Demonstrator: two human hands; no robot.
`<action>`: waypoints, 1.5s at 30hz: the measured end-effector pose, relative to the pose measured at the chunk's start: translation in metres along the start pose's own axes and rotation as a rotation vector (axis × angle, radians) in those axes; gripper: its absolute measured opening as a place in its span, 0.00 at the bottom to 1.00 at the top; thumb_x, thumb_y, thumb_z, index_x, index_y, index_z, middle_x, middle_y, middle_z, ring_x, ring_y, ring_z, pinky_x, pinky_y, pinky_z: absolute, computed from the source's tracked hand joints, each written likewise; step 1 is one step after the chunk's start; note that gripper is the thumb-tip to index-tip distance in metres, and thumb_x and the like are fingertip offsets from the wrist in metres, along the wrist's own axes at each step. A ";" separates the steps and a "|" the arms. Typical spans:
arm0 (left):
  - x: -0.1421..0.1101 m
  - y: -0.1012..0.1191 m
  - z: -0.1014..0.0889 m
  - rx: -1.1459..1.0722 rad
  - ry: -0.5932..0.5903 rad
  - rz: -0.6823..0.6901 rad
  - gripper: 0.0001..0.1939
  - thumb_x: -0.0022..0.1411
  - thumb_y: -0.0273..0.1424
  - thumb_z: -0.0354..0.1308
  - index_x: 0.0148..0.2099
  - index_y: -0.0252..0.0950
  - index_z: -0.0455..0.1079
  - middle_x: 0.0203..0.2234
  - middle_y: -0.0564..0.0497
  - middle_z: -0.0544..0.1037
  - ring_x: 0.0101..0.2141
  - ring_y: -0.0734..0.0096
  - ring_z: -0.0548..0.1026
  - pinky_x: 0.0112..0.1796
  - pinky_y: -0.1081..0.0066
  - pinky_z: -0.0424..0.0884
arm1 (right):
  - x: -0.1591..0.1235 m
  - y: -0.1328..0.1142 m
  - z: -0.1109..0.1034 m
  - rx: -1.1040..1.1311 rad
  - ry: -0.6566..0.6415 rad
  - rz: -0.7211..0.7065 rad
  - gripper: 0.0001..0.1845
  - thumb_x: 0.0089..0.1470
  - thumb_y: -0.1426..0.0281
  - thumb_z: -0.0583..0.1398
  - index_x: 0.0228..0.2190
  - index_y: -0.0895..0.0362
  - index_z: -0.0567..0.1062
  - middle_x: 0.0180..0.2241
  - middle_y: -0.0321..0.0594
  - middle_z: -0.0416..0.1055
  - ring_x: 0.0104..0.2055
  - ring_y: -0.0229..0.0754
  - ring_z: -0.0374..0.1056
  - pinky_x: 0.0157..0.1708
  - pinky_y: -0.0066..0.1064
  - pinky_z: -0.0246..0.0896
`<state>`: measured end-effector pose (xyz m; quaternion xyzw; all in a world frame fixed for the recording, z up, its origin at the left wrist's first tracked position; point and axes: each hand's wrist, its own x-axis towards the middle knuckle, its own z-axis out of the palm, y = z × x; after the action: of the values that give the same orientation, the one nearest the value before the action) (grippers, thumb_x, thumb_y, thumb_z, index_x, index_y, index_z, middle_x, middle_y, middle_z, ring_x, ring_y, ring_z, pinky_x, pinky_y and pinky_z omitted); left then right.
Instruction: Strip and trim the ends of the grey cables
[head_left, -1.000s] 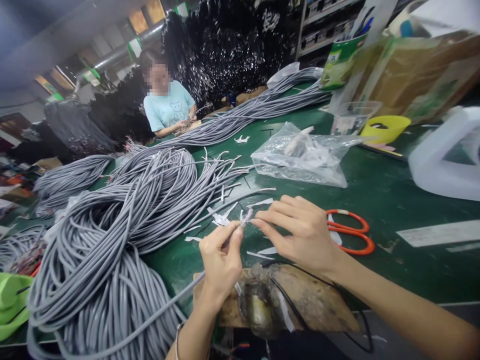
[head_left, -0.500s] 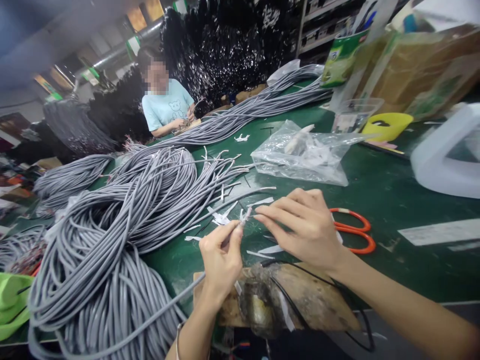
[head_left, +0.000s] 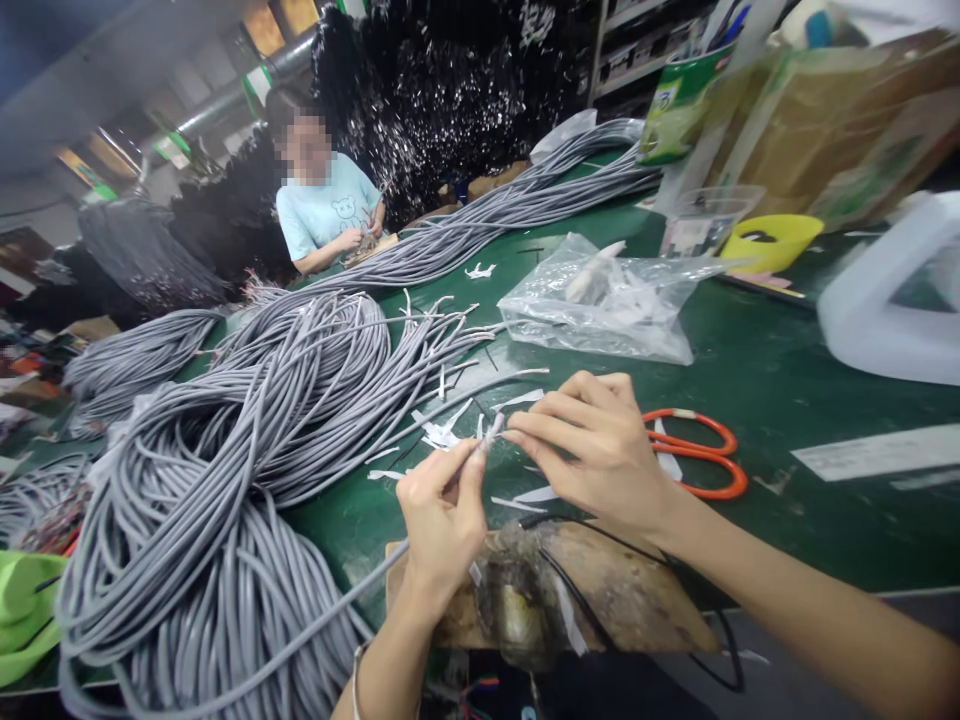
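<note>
My left hand [head_left: 441, 515] pinches the end of a grey cable [head_left: 300, 630] that runs down to the lower left. Small white wire ends [head_left: 491, 428] stick out of the cable's tip. My right hand [head_left: 596, 450] pinches at those wire ends with thumb and forefinger, just to the right of my left hand. Both hands hover over the green table [head_left: 787, 380], above a worn wooden block [head_left: 622, 600] at the table's near edge.
A big heap of grey cables [head_left: 225, 450] fills the left. Orange-handled scissors [head_left: 697, 465] lie right of my right hand. A clear plastic bag [head_left: 600, 305], a yellow bowl [head_left: 772, 240] and a white plastic jug [head_left: 892, 300] stand further back. Another person [head_left: 326, 205] works at the far end.
My hands stay close together at the cable's tip, with only small finger movements. The view has shifted slightly.
</note>
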<state>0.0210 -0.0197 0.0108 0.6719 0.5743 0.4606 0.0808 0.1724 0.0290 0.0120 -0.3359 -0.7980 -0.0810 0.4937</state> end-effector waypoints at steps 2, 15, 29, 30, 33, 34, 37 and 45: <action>0.000 0.000 0.000 -0.003 0.001 0.006 0.09 0.58 0.28 0.53 0.34 0.33 0.75 0.20 0.51 0.76 0.18 0.76 0.70 0.21 0.77 0.65 | 0.000 0.001 0.003 0.122 -0.056 0.101 0.07 0.52 0.71 0.59 0.24 0.56 0.74 0.21 0.35 0.71 0.27 0.38 0.58 0.30 0.33 0.48; 0.000 0.000 0.000 -0.055 0.009 -0.047 0.09 0.58 0.29 0.54 0.34 0.33 0.76 0.22 0.50 0.78 0.21 0.74 0.73 0.24 0.77 0.68 | 0.002 0.001 -0.005 -0.070 0.069 -0.022 0.05 0.52 0.73 0.59 0.25 0.54 0.74 0.21 0.33 0.73 0.27 0.38 0.59 0.32 0.35 0.47; 0.000 -0.001 -0.001 -0.019 -0.052 -0.001 0.10 0.59 0.28 0.52 0.34 0.33 0.75 0.19 0.52 0.75 0.18 0.76 0.70 0.22 0.77 0.65 | -0.001 0.004 0.005 0.383 -0.152 0.245 0.09 0.53 0.70 0.58 0.23 0.57 0.74 0.22 0.37 0.71 0.28 0.38 0.59 0.31 0.32 0.52; 0.001 -0.001 -0.001 -0.031 -0.050 -0.010 0.10 0.59 0.28 0.52 0.34 0.33 0.75 0.19 0.52 0.75 0.18 0.76 0.69 0.22 0.77 0.64 | -0.002 0.004 0.009 0.500 -0.202 0.336 0.11 0.53 0.68 0.58 0.22 0.58 0.74 0.21 0.38 0.70 0.27 0.38 0.59 0.29 0.31 0.53; 0.001 0.000 -0.001 -0.065 -0.038 -0.036 0.11 0.59 0.30 0.52 0.34 0.33 0.76 0.20 0.51 0.76 0.19 0.75 0.70 0.22 0.77 0.65 | -0.004 0.002 0.016 0.809 -0.288 0.606 0.16 0.52 0.61 0.57 0.20 0.59 0.73 0.20 0.38 0.68 0.24 0.37 0.60 0.25 0.29 0.55; 0.001 0.000 -0.001 -0.072 -0.033 -0.040 0.11 0.59 0.30 0.52 0.34 0.33 0.76 0.20 0.51 0.76 0.19 0.75 0.71 0.22 0.77 0.65 | -0.004 0.000 0.018 0.865 -0.284 0.663 0.18 0.52 0.59 0.56 0.20 0.59 0.73 0.20 0.38 0.68 0.24 0.37 0.60 0.24 0.29 0.55; 0.001 0.000 0.000 -0.072 -0.006 -0.040 0.12 0.59 0.29 0.52 0.34 0.32 0.76 0.20 0.50 0.77 0.19 0.74 0.71 0.21 0.77 0.65 | -0.004 -0.008 0.018 0.772 -0.209 0.599 0.17 0.53 0.61 0.55 0.20 0.58 0.73 0.20 0.37 0.68 0.23 0.36 0.61 0.25 0.29 0.55; -0.004 -0.005 0.003 0.071 0.097 0.066 0.11 0.59 0.27 0.51 0.35 0.31 0.75 0.19 0.49 0.75 0.17 0.76 0.68 0.20 0.77 0.63 | -0.006 -0.022 0.014 0.274 0.019 0.195 0.11 0.54 0.74 0.55 0.22 0.59 0.72 0.17 0.34 0.64 0.18 0.32 0.56 0.20 0.25 0.52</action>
<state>0.0206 -0.0203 0.0036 0.6698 0.5711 0.4742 0.0139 0.1505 0.0162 0.0047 -0.3405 -0.7606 0.0738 0.5478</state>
